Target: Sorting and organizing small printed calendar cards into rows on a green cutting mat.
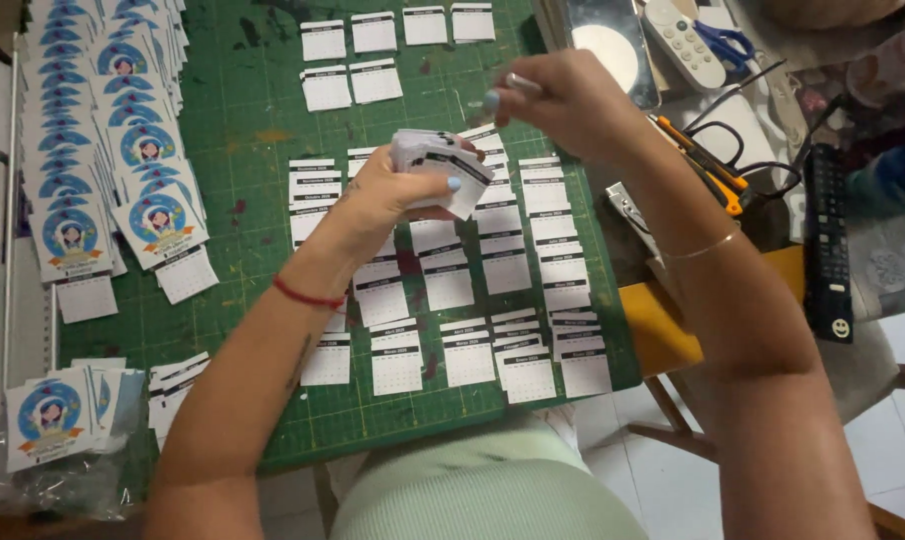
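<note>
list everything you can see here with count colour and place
cutting mat: one, green, under the sheets
small calendar sheets: dozens, white with dark headers, in rows on mat
round-picture cards: many, blue and white, overlapped at left
bagged cards: one bundle, lower left
remote: one, white, top right
scissors: one pair, blue handles, beside remote
utility knife: one, orange, right of mat
left hand: holds stack of sheets
right hand: raised above stack, fingers pinched

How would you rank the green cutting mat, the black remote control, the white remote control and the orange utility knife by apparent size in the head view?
1. Green cutting mat, by far the largest.
2. Black remote control.
3. Orange utility knife, partly hidden by the right arm, so its rank is unsure.
4. White remote control, cut off by the frame edge, so also unsure.
</note>
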